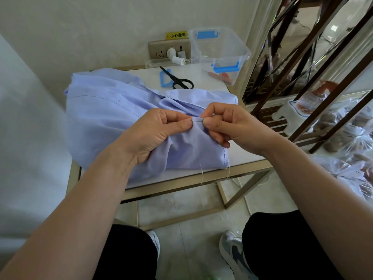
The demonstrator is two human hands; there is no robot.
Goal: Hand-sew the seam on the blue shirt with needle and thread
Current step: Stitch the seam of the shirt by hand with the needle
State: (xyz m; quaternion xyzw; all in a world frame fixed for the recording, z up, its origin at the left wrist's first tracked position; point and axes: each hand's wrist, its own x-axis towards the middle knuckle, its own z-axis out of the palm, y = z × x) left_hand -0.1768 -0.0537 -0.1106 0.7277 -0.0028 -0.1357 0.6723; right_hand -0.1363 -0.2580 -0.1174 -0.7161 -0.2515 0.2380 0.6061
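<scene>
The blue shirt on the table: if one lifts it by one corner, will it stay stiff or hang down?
Probably floppy: the blue shirt bunches into soft folds where the left hand grips it. Likely light, as the cloth looks thin. It might slide, since part hangs past the table edge.

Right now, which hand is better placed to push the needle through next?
Probably the right hand: it pinches the needle, while the left hand grips the blue shirt at the fold.

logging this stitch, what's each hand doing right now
Left hand: pinches the shirt.
Right hand: pinches the needle.
</scene>
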